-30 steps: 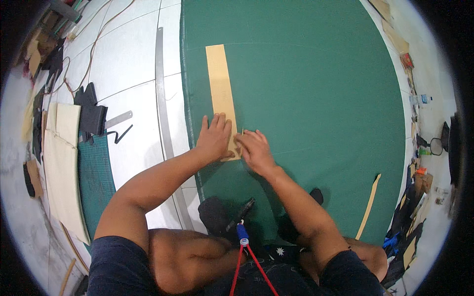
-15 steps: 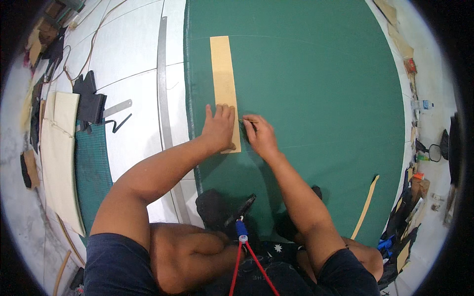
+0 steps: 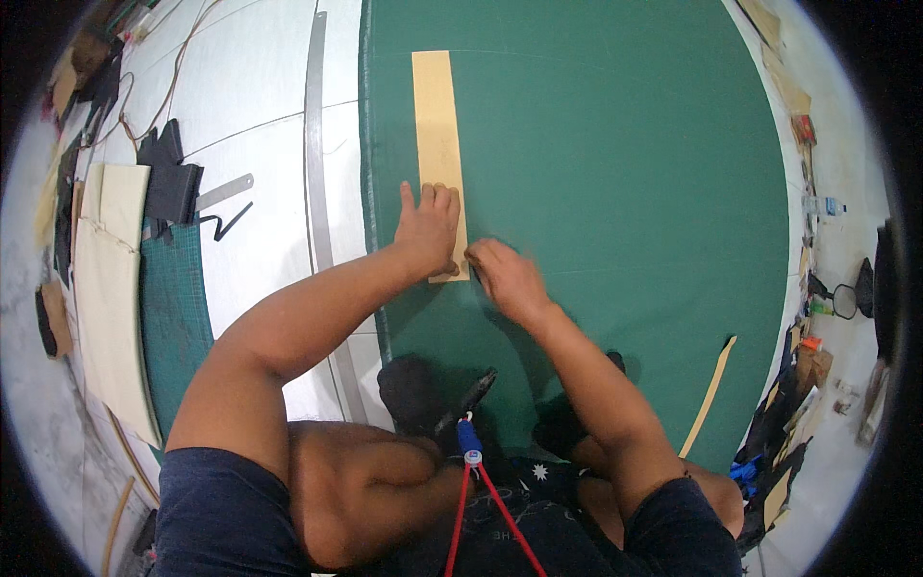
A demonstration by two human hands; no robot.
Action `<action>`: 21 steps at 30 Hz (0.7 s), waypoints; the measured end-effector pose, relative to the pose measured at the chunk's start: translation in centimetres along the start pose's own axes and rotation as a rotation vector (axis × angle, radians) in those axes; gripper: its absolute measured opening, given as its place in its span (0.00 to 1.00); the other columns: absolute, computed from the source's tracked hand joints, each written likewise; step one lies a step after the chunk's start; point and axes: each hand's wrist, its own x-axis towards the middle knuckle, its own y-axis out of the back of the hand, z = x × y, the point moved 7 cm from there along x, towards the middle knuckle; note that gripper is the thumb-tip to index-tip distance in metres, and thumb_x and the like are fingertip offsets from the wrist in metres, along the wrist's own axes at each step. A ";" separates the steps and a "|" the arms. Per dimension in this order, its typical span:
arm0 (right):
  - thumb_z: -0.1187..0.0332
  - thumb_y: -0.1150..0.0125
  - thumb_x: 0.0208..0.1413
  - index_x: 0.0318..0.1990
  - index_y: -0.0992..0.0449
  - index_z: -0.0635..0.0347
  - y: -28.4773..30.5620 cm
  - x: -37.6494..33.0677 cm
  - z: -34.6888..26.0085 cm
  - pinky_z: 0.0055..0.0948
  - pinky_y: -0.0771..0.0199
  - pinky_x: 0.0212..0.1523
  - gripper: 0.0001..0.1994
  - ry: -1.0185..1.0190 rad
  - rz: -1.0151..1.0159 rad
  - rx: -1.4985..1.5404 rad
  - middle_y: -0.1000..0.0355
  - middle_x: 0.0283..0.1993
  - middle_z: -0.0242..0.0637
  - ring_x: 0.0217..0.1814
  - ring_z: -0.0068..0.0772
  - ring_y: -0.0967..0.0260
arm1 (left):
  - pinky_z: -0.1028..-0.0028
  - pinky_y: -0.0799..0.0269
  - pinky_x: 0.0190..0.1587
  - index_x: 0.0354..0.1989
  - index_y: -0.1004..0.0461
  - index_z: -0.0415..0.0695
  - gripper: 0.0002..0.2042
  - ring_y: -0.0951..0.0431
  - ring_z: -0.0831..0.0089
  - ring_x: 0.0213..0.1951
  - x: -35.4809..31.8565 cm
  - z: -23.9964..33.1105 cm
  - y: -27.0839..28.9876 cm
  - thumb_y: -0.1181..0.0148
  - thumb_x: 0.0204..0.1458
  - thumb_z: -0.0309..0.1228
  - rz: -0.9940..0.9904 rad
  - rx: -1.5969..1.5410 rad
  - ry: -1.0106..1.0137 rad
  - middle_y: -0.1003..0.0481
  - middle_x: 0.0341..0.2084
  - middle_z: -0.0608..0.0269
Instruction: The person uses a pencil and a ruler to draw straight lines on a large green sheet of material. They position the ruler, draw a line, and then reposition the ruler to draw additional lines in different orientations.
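Note:
A long tan strip of card-like material (image 3: 439, 125) lies on a wide green sheet of cloth (image 3: 615, 173), close to the cloth's left edge. My left hand (image 3: 428, 226) presses flat on the strip's near part, fingers stretched out and thumb low near its right edge. Beside that right edge, by the near end, my right hand (image 3: 505, 279) is closed in a pinch. A small thin tool shows only partly at its fingertips, too hidden to name.
A long metal ruler (image 3: 317, 144) lies on white tiles left of the cloth. Farther left are black pieces (image 3: 173, 183), a short ruler (image 3: 225, 191), folded cream material (image 3: 111, 298) and a green cutting mat (image 3: 173, 317). A narrow tan strip (image 3: 709, 394) rests at right; clutter lines the right wall.
My right hand has slid nearer to me along the strip's right edge, toward its near end. My left hand stays pressed on the strip. The whole view has shifted slightly.

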 end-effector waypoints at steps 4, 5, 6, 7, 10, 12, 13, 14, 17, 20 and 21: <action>0.69 0.43 0.64 0.50 0.24 0.57 -0.3 -2.3 -0.2 0.49 0.22 0.47 0.09 -0.022 0.001 0.072 0.23 0.48 0.45 0.50 0.55 0.24 | 0.35 0.48 0.69 0.72 0.46 0.33 0.63 0.40 0.51 0.69 -0.1 0.3 0.1 0.22 0.32 0.62 -0.011 -0.001 -0.016 0.37 0.64 0.46; 0.68 0.43 0.64 0.49 0.24 0.57 -0.3 -2.3 0.1 0.49 0.22 0.47 0.09 -0.003 0.041 0.079 0.23 0.47 0.45 0.49 0.55 0.24 | 0.35 0.49 0.70 0.72 0.46 0.33 0.63 0.41 0.50 0.70 0.0 0.3 0.0 0.22 0.33 0.62 -0.012 0.010 -0.021 0.38 0.65 0.46; 0.68 0.44 0.65 0.49 0.24 0.58 -0.2 -2.4 0.3 0.49 0.22 0.47 0.09 0.017 0.081 0.086 0.23 0.47 0.46 0.49 0.55 0.24 | 0.35 0.49 0.70 0.72 0.46 0.32 0.63 0.41 0.50 0.70 0.1 0.3 -0.1 0.22 0.33 0.62 -0.011 0.000 -0.023 0.38 0.65 0.46; 0.68 0.44 0.66 0.49 0.24 0.58 -0.1 -2.1 0.1 0.49 0.22 0.47 0.09 -0.003 0.063 0.091 0.23 0.46 0.46 0.49 0.55 0.24 | 0.35 0.49 0.70 0.72 0.46 0.32 0.63 0.41 0.50 0.70 0.1 0.2 -0.1 0.22 0.33 0.62 -0.012 -0.007 -0.022 0.38 0.66 0.45; 0.67 0.44 0.67 0.48 0.24 0.59 0.1 -1.8 -0.2 0.49 0.22 0.46 0.08 -0.052 0.011 0.101 0.23 0.45 0.47 0.47 0.56 0.24 | 0.35 0.48 0.70 0.72 0.46 0.32 0.63 0.40 0.51 0.69 -0.1 0.1 -0.1 0.21 0.33 0.62 -0.004 -0.008 -0.009 0.37 0.64 0.46; 0.67 0.44 0.67 0.48 0.24 0.59 -0.2 -2.3 0.0 0.49 0.22 0.46 0.08 -0.070 -0.022 0.100 0.23 0.46 0.47 0.46 0.56 0.24 | 0.36 0.48 0.70 0.72 0.46 0.32 0.63 0.39 0.52 0.69 0.0 0.1 0.0 0.21 0.33 0.61 -0.003 -0.011 -0.001 0.37 0.64 0.47; 0.67 0.44 0.67 0.48 0.24 0.59 0.0 -2.3 0.0 0.49 0.21 0.45 0.08 -0.049 0.008 0.107 0.23 0.46 0.47 0.45 0.57 0.24 | 0.36 0.48 0.71 0.72 0.46 0.33 0.62 0.39 0.52 0.69 0.0 0.0 0.1 0.21 0.33 0.61 -0.007 -0.018 0.001 0.37 0.64 0.47; 0.66 0.44 0.66 0.48 0.24 0.59 0.2 -2.2 -0.1 0.49 0.21 0.45 0.08 -0.027 0.039 0.115 0.23 0.46 0.47 0.45 0.57 0.24 | 0.36 0.48 0.71 0.72 0.46 0.33 0.62 0.39 0.51 0.69 0.1 0.0 0.1 0.21 0.33 0.61 -0.011 -0.026 0.002 0.37 0.64 0.47; 0.66 0.43 0.66 0.47 0.24 0.59 0.0 -2.3 0.2 0.49 0.22 0.44 0.09 -0.038 0.018 0.102 0.23 0.45 0.47 0.44 0.57 0.23 | 0.36 0.47 0.71 0.72 0.46 0.33 0.63 0.39 0.52 0.69 0.0 0.0 0.4 0.20 0.32 0.60 -0.052 -0.039 0.002 0.37 0.64 0.47; 0.65 0.43 0.67 0.47 0.24 0.59 0.1 -2.3 0.1 0.49 0.22 0.44 0.09 -0.039 0.011 0.115 0.22 0.44 0.47 0.44 0.58 0.24 | 0.36 0.46 0.70 0.72 0.46 0.33 0.63 0.39 0.52 0.69 0.1 0.1 0.5 0.20 0.31 0.61 -0.034 -0.043 -0.015 0.37 0.64 0.47; 0.65 0.43 0.67 0.47 0.24 0.59 0.2 -2.2 0.1 0.50 0.22 0.44 0.09 -0.032 0.020 0.126 0.23 0.44 0.48 0.44 0.58 0.24 | 0.37 0.46 0.70 0.72 0.46 0.33 0.64 0.38 0.52 0.69 0.0 0.0 0.5 0.20 0.31 0.61 -0.014 -0.047 -0.019 0.37 0.64 0.47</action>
